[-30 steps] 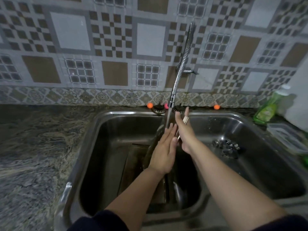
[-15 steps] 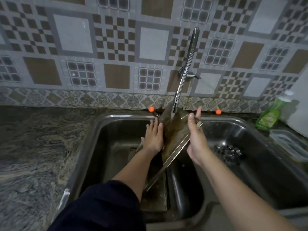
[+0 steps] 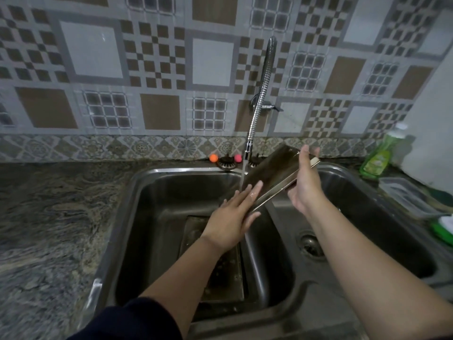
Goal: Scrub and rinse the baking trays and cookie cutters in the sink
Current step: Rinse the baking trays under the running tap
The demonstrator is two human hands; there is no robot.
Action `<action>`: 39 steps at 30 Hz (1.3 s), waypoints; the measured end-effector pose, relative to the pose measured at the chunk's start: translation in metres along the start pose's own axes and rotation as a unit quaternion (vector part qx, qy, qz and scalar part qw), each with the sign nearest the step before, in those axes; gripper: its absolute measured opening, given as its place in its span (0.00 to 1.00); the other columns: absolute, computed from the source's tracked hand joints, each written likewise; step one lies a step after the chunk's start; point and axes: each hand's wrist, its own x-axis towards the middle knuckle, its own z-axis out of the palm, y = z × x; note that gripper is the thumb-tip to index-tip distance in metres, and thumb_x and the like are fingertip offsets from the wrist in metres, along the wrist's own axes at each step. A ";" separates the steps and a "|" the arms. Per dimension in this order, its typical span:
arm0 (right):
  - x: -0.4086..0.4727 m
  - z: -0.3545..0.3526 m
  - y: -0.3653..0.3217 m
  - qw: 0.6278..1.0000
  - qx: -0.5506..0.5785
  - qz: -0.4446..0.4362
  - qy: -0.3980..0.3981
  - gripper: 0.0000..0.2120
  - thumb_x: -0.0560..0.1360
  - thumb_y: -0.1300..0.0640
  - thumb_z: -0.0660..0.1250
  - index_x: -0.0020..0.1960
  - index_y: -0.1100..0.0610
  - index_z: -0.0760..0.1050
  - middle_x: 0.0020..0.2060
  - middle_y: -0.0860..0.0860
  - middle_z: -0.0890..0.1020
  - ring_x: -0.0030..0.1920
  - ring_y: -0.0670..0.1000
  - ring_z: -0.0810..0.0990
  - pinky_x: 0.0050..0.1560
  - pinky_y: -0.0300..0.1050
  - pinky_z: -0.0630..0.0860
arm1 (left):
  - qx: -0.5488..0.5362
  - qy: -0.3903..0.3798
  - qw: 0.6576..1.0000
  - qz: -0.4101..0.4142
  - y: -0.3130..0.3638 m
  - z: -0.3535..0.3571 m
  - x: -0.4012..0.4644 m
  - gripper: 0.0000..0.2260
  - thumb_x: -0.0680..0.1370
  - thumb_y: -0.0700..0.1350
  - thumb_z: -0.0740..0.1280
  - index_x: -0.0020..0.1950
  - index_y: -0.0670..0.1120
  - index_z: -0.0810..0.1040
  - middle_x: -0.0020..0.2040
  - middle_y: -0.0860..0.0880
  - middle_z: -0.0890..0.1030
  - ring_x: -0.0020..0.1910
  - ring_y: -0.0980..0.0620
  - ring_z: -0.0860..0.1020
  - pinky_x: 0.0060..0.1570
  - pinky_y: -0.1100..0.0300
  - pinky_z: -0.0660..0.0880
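A dark metal baking tray (image 3: pixel 272 171) is held tilted over the double steel sink (image 3: pixel 157 182), its upper end by the tap. My right hand (image 3: pixel 305 184) grips its right edge, thumb over the rim. With straight fingers, my left hand (image 3: pixel 232 217) lies flat against the tray's lower end. Water runs from the flexible tap (image 3: pixel 259 99) onto the tray near my left fingertips. A second tray (image 3: pixel 215 261) lies flat on the bottom of the left basin. No cookie cutters are visible.
A green dish soap bottle (image 3: pixel 378 155) stands at the back right, with a clear plastic box (image 3: pixel 411 197) in front of it. The right basin shows its drain (image 3: pixel 310 244). Granite counter (image 3: pixel 49 217) spreads to the left. Orange and pink knobs (image 3: pixel 213 157) sit behind the sink.
The tray came up from edge-on to tilted under the tap and shifted right. My left hand slid from its upper face down to its lower end. The camera moved closer.
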 end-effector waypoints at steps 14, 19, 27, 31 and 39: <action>0.027 -0.099 -0.046 0.844 -0.495 -0.185 0.093 0.28 0.79 0.37 0.51 0.76 0.35 0.46 0.78 0.55 0.47 0.76 0.61 0.45 0.73 0.62 0.50 | -0.167 0.219 0.961 -0.029 0.106 0.018 0.084 0.26 0.83 0.42 0.56 0.76 0.62 0.52 0.63 0.49 0.78 0.61 0.55 0.76 0.59 0.61 0.73; 0.049 -0.172 -0.025 0.912 -0.403 -0.075 0.007 0.32 0.80 0.42 0.56 0.77 0.40 0.43 0.78 0.53 0.53 0.77 0.56 0.52 0.72 0.57 0.55 | -0.330 0.187 0.916 -0.132 0.137 0.068 0.087 0.24 0.83 0.42 0.56 0.78 0.54 0.55 0.57 0.70 0.70 0.51 0.81 0.69 0.52 0.82 0.64; 0.079 -0.254 0.025 0.822 -0.567 0.002 -0.045 0.41 0.74 0.37 0.64 0.78 0.45 0.45 0.78 0.54 0.53 0.76 0.57 0.55 0.71 0.57 0.61 | 0.006 -0.100 0.953 -0.285 0.125 0.126 0.064 0.26 0.82 0.58 0.45 0.79 0.51 0.46 0.80 0.49 0.48 0.78 0.51 0.46 0.74 0.45 0.48; 0.089 -0.277 0.057 0.778 -0.616 0.072 -0.101 0.43 0.74 0.38 0.65 0.78 0.45 0.44 0.78 0.54 0.50 0.75 0.59 0.57 0.69 0.57 0.63 | 0.127 -0.196 0.916 -0.327 0.112 0.136 0.049 0.33 0.81 0.60 0.48 0.78 0.45 0.37 0.77 0.48 0.33 0.76 0.50 0.35 0.74 0.40 0.40; 0.102 -0.271 0.117 0.720 -0.657 0.151 -0.166 0.49 0.72 0.38 0.68 0.79 0.49 0.39 0.78 0.56 0.47 0.76 0.60 0.55 0.72 0.56 0.61 | 0.261 -0.195 0.895 -0.304 0.111 0.146 0.050 0.33 0.81 0.61 0.42 0.78 0.43 0.37 0.77 0.46 0.34 0.76 0.50 0.34 0.74 0.44 0.36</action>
